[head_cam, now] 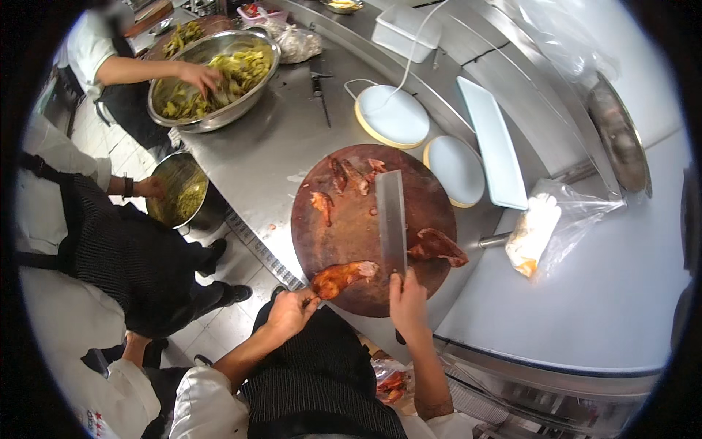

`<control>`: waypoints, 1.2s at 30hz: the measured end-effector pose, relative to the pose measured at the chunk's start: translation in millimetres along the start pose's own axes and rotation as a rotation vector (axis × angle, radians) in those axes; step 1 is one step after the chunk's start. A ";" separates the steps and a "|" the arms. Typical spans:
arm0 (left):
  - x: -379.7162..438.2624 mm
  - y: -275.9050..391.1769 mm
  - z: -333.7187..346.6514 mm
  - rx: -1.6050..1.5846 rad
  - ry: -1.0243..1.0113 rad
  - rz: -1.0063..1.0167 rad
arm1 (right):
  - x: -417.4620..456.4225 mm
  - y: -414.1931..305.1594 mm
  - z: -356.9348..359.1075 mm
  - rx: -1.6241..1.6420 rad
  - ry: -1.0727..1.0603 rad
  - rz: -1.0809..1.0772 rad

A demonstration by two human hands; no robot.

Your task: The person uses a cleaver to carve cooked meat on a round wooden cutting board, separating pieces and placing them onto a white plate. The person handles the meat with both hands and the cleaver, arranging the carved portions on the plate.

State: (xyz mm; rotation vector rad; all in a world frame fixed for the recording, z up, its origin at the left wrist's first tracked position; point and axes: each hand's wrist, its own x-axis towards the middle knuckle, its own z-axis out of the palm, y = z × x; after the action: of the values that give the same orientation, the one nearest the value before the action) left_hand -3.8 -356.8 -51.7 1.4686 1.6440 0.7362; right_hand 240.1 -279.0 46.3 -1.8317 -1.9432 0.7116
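Observation:
On a round wooden chopping block (351,230) lie several pieces of browned roast meat. My left hand (292,311) pinches the thin end of a glossy roast poultry leg (341,279) at the block's near left edge. My right hand (408,302) grips a broad cleaver (391,219), its blade over the middle of the block and pointing away from me. Right of the blade rests a dark roast meat piece (437,247). Smaller cut pieces (351,176) are at the far side, and a curved piece (322,206) lies on the left.
Two round lidded containers (394,114) (455,169) and a long pale tray (491,142) stand beyond the block. A thin knife (318,88) lies on the steel counter (247,153). Co-workers at left reach into a steel bowl of greens (241,110) and a pot (189,197). A bagged white glove (540,219) lies right.

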 end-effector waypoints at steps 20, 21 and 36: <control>-0.2 1.4 -13.5 -0.053 -0.068 -0.039 | 7.9 40.3 45.1 -0.160 -0.086 -0.061; -0.4 1.1 -14.6 -0.050 -0.076 -0.048 | 3.7 21.8 33.1 -0.121 -0.030 -0.095; 2.3 -9.4 -7.6 -0.034 -0.102 -0.043 | 7.7 32.4 75.0 -0.027 -0.226 0.183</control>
State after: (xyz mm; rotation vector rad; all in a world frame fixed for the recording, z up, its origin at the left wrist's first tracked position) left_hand -15.2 -355.3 -56.0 1.4191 1.5737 0.6518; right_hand 221.5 -278.4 -33.6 -2.0419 -1.9434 0.9933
